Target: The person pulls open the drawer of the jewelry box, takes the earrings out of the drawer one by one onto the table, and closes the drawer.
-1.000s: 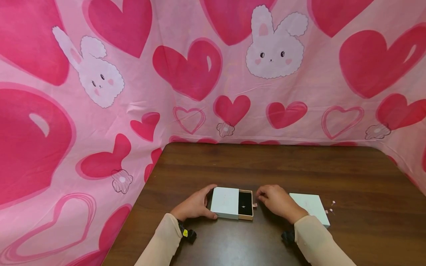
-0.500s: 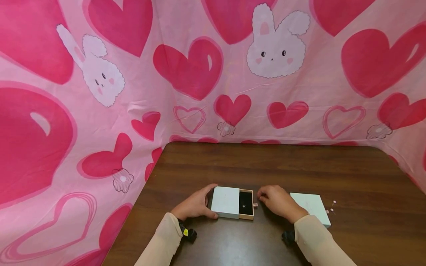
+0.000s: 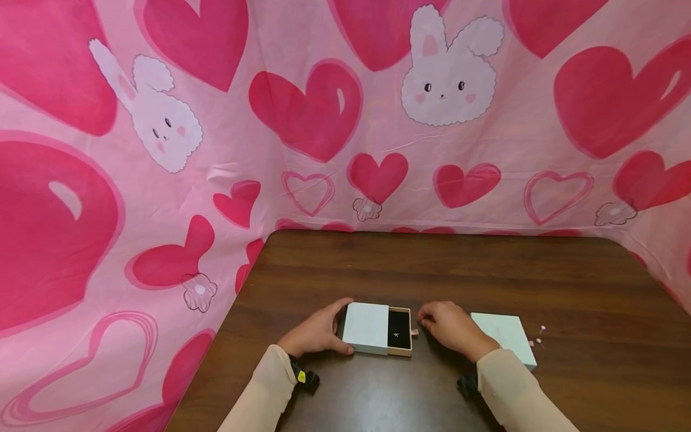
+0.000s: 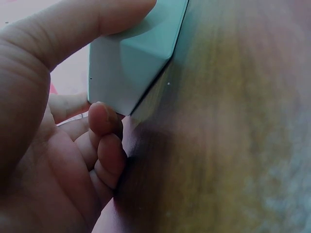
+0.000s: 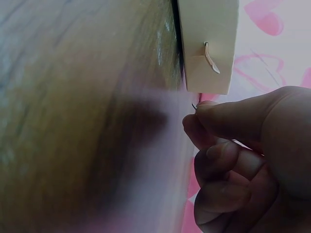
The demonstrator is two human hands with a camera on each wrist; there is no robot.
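In the head view my left hand [image 3: 318,332] grips the left end of a pale jewellery box [image 3: 365,327], thumb at the near side and fingers at the far side. The left wrist view shows the thumb on the box's side wall [image 4: 109,73]. The drawer [image 3: 400,353] is part-way out to the right; its black pad [image 3: 399,324] bears a small silvery star-like piece [image 3: 396,335]. My right hand [image 3: 453,330] is just right of the drawer's ribbon tab [image 3: 414,332], apart from it. Thumb and forefinger pinch a tiny thin curved metal wire [image 5: 194,106]; the rest of it is hidden.
A second pale box [image 3: 507,336] lies on the brown table [image 3: 453,270], partly behind the right forearm. To its right are two small pins with pale round heads, one a far pin [image 3: 543,328] and one a near pin [image 3: 538,341]. Pink heart-print cloth [image 3: 302,108] hangs behind.
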